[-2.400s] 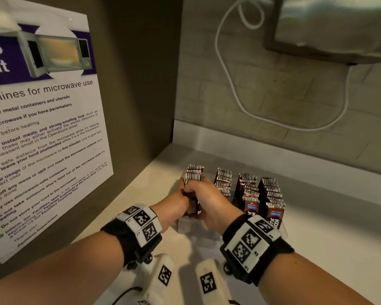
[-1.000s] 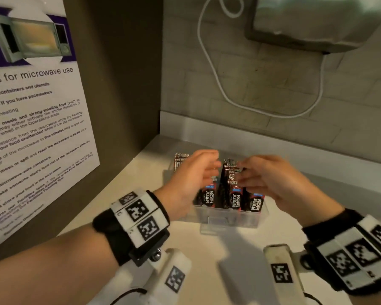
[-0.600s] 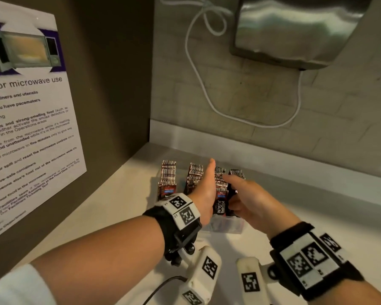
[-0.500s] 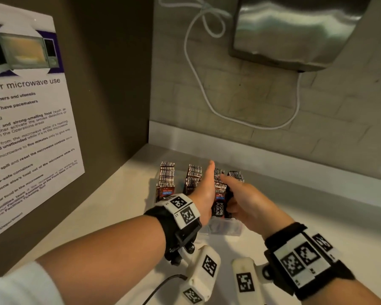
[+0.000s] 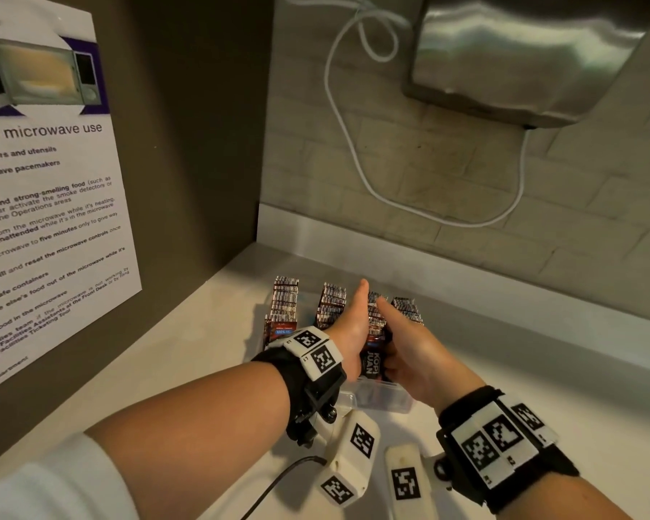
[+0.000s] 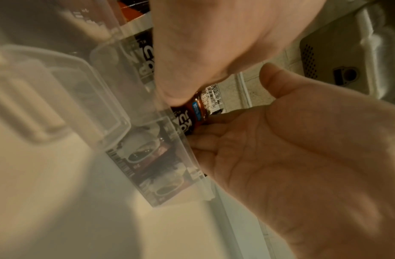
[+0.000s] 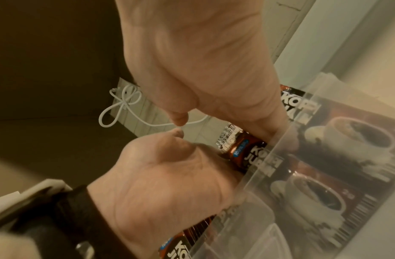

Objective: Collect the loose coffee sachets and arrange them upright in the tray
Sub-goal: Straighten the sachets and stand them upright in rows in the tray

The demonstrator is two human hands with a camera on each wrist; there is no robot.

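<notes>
A clear plastic tray (image 5: 387, 401) on the white counter holds several rows of brown "KOPI JUAN" coffee sachets (image 5: 372, 354) standing upright. My left hand (image 5: 353, 324) is slid edge-on between the second and third rows, with its fingers straight against the sachets. My right hand (image 5: 406, 343) lies flat along the other side of that third row, so the row is pressed between both hands. In the wrist views, the left hand (image 7: 169, 184) and right hand (image 6: 291, 157) flank a sachet (image 7: 254, 154) above the tray wall (image 6: 183, 157). The fingertips inside the tray are hidden.
A microwave-use poster (image 5: 46, 204) hangs on the dark wall close to the left. A steel dispenser (image 5: 522, 58) and a looping white cable (image 5: 353, 152) are on the tiled back wall. Bare counter (image 5: 541, 388) stretches to the right of the tray.
A second ago both hands hovered over the row tops. They have since come down on either side of the third row and stayed there for the last half second.
</notes>
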